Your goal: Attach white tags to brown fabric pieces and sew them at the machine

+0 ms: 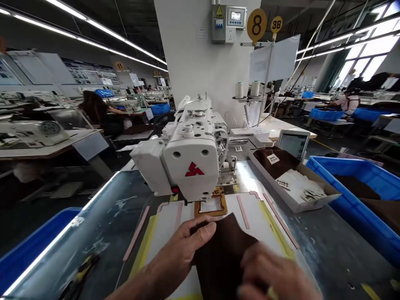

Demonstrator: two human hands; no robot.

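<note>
A dark brown piece of fabric (223,254) lies over the white work plate, in front of the sewing machine (192,154). My left hand (187,239) pinches its upper left edge between thumb and fingers. Blurred by motion, my right hand (270,273) is at the fabric's right side; its grip cannot be made out. A small yellow bit shows by its lower edge, too unclear to name. Just beyond the fabric, a brown rectangular frame (196,209) sits under the machine head. Pink and yellow strips mark the white plate (254,221) around it.
To the right, a cardboard box (295,204) holds printed labels and brown fabric. Beside it stand a blue bin (325,166) with brown fabric and a tablet (293,143). Yellow-and-black snips-like tools (79,273) lie at left, near another blue bin (40,237). People sit farther back.
</note>
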